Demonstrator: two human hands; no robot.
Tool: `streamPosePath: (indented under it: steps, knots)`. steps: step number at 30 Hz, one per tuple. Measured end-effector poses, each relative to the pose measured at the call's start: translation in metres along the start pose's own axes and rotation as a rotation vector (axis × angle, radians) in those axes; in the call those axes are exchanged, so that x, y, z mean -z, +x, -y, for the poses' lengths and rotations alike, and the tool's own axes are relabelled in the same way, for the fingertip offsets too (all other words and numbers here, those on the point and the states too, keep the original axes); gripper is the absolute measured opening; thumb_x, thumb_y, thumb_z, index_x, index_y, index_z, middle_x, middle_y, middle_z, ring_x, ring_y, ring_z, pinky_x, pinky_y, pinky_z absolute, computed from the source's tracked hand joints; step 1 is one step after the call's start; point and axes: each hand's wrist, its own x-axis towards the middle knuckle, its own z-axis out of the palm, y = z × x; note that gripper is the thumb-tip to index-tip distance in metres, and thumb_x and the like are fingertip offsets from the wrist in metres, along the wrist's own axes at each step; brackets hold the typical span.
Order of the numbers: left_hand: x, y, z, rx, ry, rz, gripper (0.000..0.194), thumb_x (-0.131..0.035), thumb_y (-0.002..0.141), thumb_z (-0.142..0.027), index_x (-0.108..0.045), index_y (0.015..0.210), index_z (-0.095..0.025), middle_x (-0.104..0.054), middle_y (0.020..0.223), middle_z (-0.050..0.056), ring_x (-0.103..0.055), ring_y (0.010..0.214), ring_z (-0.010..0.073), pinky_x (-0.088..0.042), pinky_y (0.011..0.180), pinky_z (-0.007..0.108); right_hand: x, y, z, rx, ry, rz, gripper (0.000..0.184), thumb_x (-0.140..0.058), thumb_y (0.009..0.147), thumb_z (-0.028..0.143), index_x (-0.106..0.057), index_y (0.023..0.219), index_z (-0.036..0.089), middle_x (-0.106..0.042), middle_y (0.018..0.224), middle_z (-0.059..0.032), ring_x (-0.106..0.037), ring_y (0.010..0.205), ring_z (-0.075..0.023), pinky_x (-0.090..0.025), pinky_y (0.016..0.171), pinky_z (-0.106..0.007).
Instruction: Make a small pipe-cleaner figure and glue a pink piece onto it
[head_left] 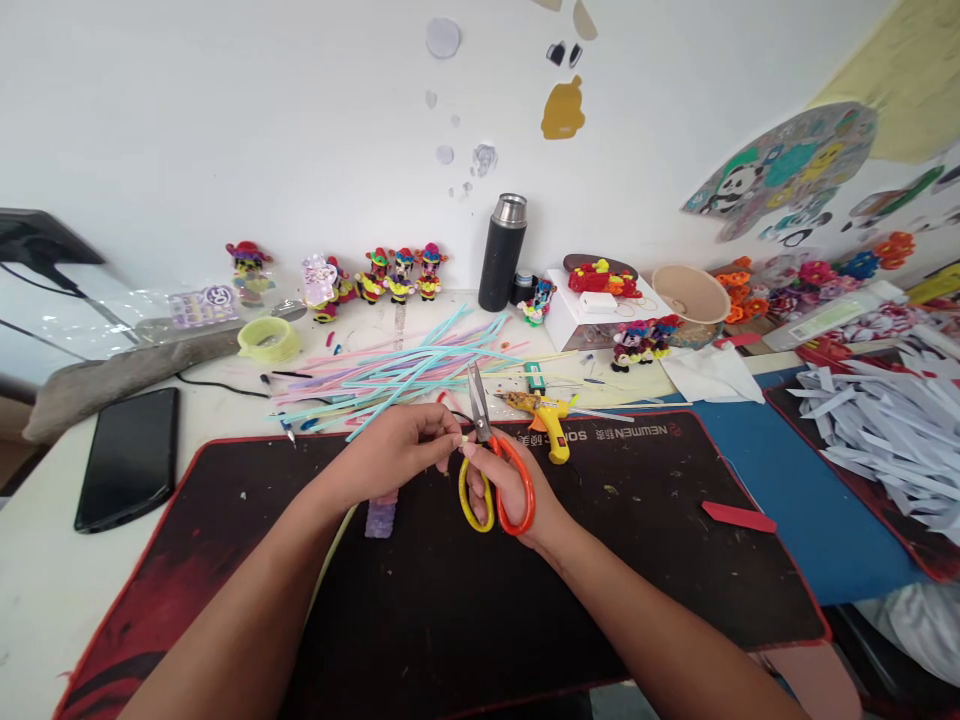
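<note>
My left hand (409,445) is closed in a pinch above the black mat. Between its fingertips shows the small pale end of a yellow-green pipe cleaner (330,562), whose length runs down behind my left wrist. My right hand (517,490) holds scissors (480,405) with one red and one yellow handle loop, blades pointing up and away. Its thumb meets my left fingertips. Under my left hand lies a ridged purple and pink piece (380,517), partly hidden. Pastel pipe cleaners (420,365) are heaped just beyond both hands.
A yellow glue gun (551,425) lies right of the scissors. Behind are a black thermos (502,255), small figurines (401,275) and a white box (581,325). A phone (129,460) and tape roll (268,341) sit left; white strips (892,430) pile up right.
</note>
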Motion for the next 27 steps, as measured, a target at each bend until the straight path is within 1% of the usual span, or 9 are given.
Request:
streamPosePath:
  steps: [6,11,16,20,23,27]
  knots:
    - [-0.0008,-0.0012,-0.0036,0.002,-0.005,0.002,0.019,-0.059,0.095,-0.037,-0.065,0.088,-0.02,-0.069,0.071,-0.002,-0.064,0.069,0.0156,-0.046,0.068,0.025,0.0002,0.0015,-0.0019,0.007,0.006,-0.013,0.035,-0.075,0.087,0.05,-0.054,0.096,0.023,-0.053,0.051,0.0113,-0.049,0.032,-0.0106,-0.04,0.034,-0.019]
    - [0.0003,-0.0019,-0.0054,0.008,-0.014,0.029,0.015,-0.059,0.093,-0.033,-0.065,0.088,-0.02,-0.069,0.071,-0.002,-0.064,0.07,0.0149,-0.045,0.068,0.024,0.0005,0.0006,-0.0013,0.01,0.001,0.002,0.032,-0.073,0.089,0.048,-0.054,0.093,0.023,-0.053,0.051,0.0106,-0.049,0.032,-0.0105,-0.04,0.034,-0.019]
    - [0.0014,-0.0015,-0.0033,0.017,0.015,0.061,0.015,-0.059,0.094,-0.033,-0.065,0.09,-0.021,-0.071,0.073,-0.001,-0.066,0.073,0.0163,-0.046,0.07,0.025,0.0003,0.0003,0.0,-0.008,0.003,-0.007,0.036,-0.075,0.086,0.05,-0.054,0.095,0.023,-0.053,0.05,0.0111,-0.048,0.032,-0.011,-0.04,0.033,-0.019]
    - [0.0008,-0.0014,-0.0029,0.002,0.038,0.068,0.014,-0.059,0.095,-0.034,-0.064,0.09,-0.021,-0.071,0.073,-0.002,-0.066,0.07,0.0155,-0.045,0.068,0.024,0.0005,0.0001,0.0,-0.007,0.004,-0.004,0.037,-0.076,0.085,0.051,-0.054,0.095,0.023,-0.053,0.05,0.0107,-0.048,0.033,-0.011,-0.04,0.034,-0.02]
    - [0.0002,-0.0015,-0.0035,-0.002,0.065,0.057,0.017,-0.058,0.097,-0.036,-0.064,0.088,-0.022,-0.071,0.072,-0.003,-0.065,0.069,0.0152,-0.044,0.066,0.023,0.0008,0.0001,-0.0011,-0.002,0.01,-0.014,0.035,-0.075,0.086,0.05,-0.054,0.094,0.023,-0.053,0.05,0.0109,-0.048,0.032,-0.0111,-0.04,0.033,-0.02]
    - [0.0006,-0.0014,-0.0032,0.006,0.066,0.014,0.024,-0.056,0.099,-0.041,-0.063,0.088,-0.021,-0.071,0.072,-0.002,-0.064,0.07,0.0159,-0.044,0.068,0.024,0.0021,0.0009,-0.0039,0.019,0.027,-0.026,0.032,-0.073,0.088,0.048,-0.056,0.098,0.023,-0.054,0.051,0.0103,-0.049,0.032,-0.0113,-0.04,0.033,-0.02]
